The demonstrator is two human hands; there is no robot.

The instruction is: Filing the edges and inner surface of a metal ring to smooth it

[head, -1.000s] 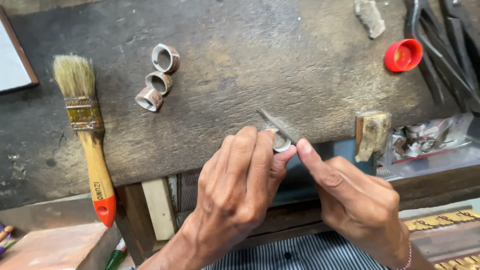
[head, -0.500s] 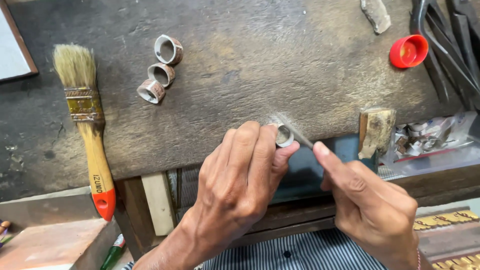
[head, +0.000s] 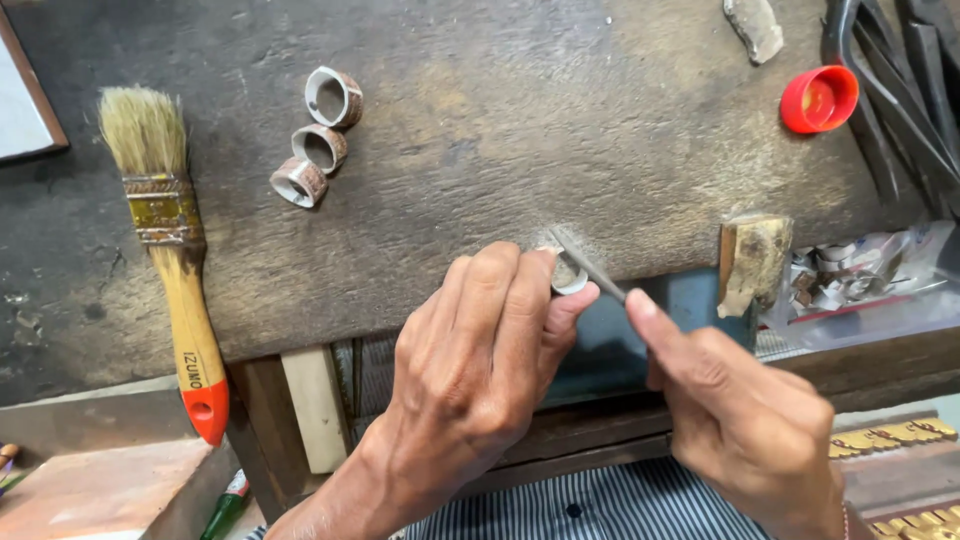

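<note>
My left hand [head: 478,370] pinches a small silver ring [head: 568,276] against the front edge of the dark wooden bench [head: 480,120]. My right hand [head: 745,420] grips a thin metal file [head: 585,263], whose tip lies across the ring. Pale filing dust marks the wood just behind the ring. Three more metal rings [head: 318,138] lie in a short row at the upper left of the bench.
A paintbrush [head: 168,250] with a wooden handle and red tip lies at the left. A red cap [head: 818,98] and dark pliers [head: 900,90] sit at the upper right. A wooden block [head: 752,262] and a clear bag of metal scraps [head: 860,280] are at the right edge.
My right hand has drawn back toward me and to the right, sliding the file across the ring. My left hand keeps the ring in the same spot.
</note>
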